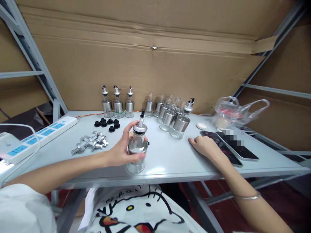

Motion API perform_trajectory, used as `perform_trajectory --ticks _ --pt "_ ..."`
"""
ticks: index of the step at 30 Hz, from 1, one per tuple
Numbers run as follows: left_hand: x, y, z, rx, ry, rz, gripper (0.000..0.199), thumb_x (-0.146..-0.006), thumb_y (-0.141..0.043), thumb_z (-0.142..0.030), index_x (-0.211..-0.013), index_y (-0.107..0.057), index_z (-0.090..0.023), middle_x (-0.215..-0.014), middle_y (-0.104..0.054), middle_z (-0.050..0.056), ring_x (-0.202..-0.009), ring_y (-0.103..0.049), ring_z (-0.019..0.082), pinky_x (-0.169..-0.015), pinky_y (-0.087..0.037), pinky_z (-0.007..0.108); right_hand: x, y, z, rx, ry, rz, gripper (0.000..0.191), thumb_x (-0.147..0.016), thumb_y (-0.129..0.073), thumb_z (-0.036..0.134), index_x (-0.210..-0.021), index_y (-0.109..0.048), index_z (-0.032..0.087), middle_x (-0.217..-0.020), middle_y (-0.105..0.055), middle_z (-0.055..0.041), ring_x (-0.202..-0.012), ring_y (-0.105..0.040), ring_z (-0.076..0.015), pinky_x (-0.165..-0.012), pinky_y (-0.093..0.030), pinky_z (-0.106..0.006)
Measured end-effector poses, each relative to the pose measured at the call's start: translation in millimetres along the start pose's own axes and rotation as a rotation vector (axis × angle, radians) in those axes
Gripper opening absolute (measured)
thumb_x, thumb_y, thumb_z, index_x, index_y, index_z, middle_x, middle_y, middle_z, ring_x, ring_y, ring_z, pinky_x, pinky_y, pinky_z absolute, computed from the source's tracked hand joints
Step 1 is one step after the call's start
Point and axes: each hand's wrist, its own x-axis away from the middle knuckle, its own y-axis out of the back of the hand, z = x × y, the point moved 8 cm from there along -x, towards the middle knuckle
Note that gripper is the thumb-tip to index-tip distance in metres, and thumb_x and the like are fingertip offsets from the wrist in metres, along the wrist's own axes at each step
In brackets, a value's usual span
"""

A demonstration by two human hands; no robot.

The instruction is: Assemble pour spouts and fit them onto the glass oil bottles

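Observation:
My left hand [126, 149] is wrapped round a glass oil bottle [137, 146] that has a steel band and a silver pourer with a black spout on top. The bottle stands upright close to the table's front edge. My right hand [205, 145] rests on the tabletop, fingers loosely curled and no object visible in it. Beside it lies a dark tablet [222, 147]. The nearest bottle to that hand is a pourer-topped one [180, 126]. Left of my left hand are a pile of silver metal pourer parts [91, 142] and several black stoppers [108, 123].
Three pourer-topped bottles [118, 106] line the back, with several topless bottles [167, 116] right of them. A white power strip [43, 136] lies left. At right are a white round object [201, 126], a plastic bag [225, 113] and a second dark device [239, 145]. Cardboard [155, 71] walls the back.

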Motion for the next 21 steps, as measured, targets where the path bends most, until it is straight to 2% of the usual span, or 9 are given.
perform_trajectory --ticks 7,10,11,13,14,15,17,19,21 --pt "0 -0.6 0 0.013 -0.006 -0.009 0.084 -0.080 -0.067 -0.027 -0.137 -0.006 -0.040 -0.106 -0.054 0.006 -0.089 -0.060 0.018 -0.075 -0.052 0.036 23 5 24 0.038 0.086 -0.018 0.046 -0.096 -0.035 0.032 -0.090 -0.072 0.004 -0.096 -0.068 -0.0258 -0.095 -0.065 -0.0345 -0.080 -0.046 -0.039" --pt "1 -0.1 2 0.026 0.000 -0.024 0.085 -0.080 -0.068 -0.026 -0.137 -0.007 -0.041 -0.107 -0.054 0.005 -0.088 -0.060 0.017 -0.077 -0.052 0.036 41 15 48 0.035 0.191 -0.039 0.040 -0.094 -0.041 0.035 -0.081 -0.070 0.010 -0.085 -0.070 -0.0197 -0.086 -0.067 -0.0300 -0.074 -0.046 -0.034" --pt "1 0.0 2 0.029 0.000 -0.027 0.085 -0.080 -0.068 -0.026 -0.137 -0.007 -0.041 -0.107 -0.054 0.005 -0.086 -0.060 0.016 -0.077 -0.051 0.035 49 23 62 0.022 0.263 -0.087 0.037 -0.092 -0.044 0.037 -0.077 -0.068 0.012 -0.078 -0.069 -0.0170 -0.079 -0.067 -0.0292 -0.069 -0.046 -0.034" --pt "2 -0.1 2 0.032 0.003 -0.024 0.084 -0.080 -0.068 -0.026 -0.137 -0.007 -0.042 -0.107 -0.054 0.005 -0.082 -0.060 0.014 -0.077 -0.051 0.035 71 51 91 -0.105 0.408 -0.273 0.031 -0.092 -0.046 0.036 -0.078 -0.064 0.015 -0.066 -0.066 -0.0092 -0.064 -0.065 -0.0241 -0.061 -0.045 -0.031" --pt "2 -0.3 1 0.030 0.008 -0.021 0.084 -0.080 -0.068 -0.025 -0.137 -0.007 -0.043 -0.107 -0.054 0.004 -0.081 -0.060 0.014 -0.076 -0.052 0.034 85 70 106 -0.243 0.510 -0.416 0.029 -0.092 -0.046 0.039 -0.084 -0.062 0.016 -0.067 -0.065 -0.0068 -0.061 -0.063 -0.0219 -0.059 -0.045 -0.030" --pt "1 -0.2 1 0.025 0.010 -0.019 0.085 -0.080 -0.068 -0.025 -0.137 -0.007 -0.043 -0.107 -0.054 0.004 -0.080 -0.060 0.014 -0.076 -0.052 0.034 101 90 118 -0.399 0.639 -0.579 0.029 -0.092 -0.046 0.042 -0.091 -0.059 0.016 -0.072 -0.065 -0.0062 -0.062 -0.063 -0.0206 -0.059 -0.046 -0.030" --pt "1 0.4 -1 0.001 0.005 -0.022 0.087 -0.079 -0.069 -0.024 -0.137 -0.008 -0.043 -0.108 -0.055 0.005 -0.085 -0.060 0.015 -0.077 -0.051 0.033 131 121 138 -0.657 0.921 -0.850 0.034 -0.093 -0.045 0.043 -0.114 -0.048 0.016 -0.093 -0.065 -0.0099 -0.080 -0.064 -0.0210 -0.069 -0.050 -0.032" --pt "1 1.0 -4 -0.031 -0.019 -0.024 0.088 -0.078 -0.069 -0.024 -0.139 -0.007 -0.042 -0.107 -0.055 0.005 -0.091 -0.059 0.018 -0.079 -0.051 0.034 151 134 156 -0.737 1.194 -1.028 0.041 -0.092 -0.047 0.045 -0.123 -0.040 0.020 -0.102 -0.062 -0.0103 -0.089 -0.061 -0.0219 -0.074 -0.051 -0.034" --pt "0 1.7 -6 -0.068 -0.057 -0.032 0.088 -0.079 -0.068 -0.024 -0.140 -0.007 -0.041 -0.105 -0.055 0.004 -0.093 -0.059 0.018 -0.079 -0.051 0.034 155 136 174 -0.674 1.316 -1.131 0.043 -0.091 -0.046 0.047 -0.124 -0.040 0.021 -0.099 -0.061 -0.0090 -0.084 -0.060 -0.0213 -0.069 -0.050 -0.033"
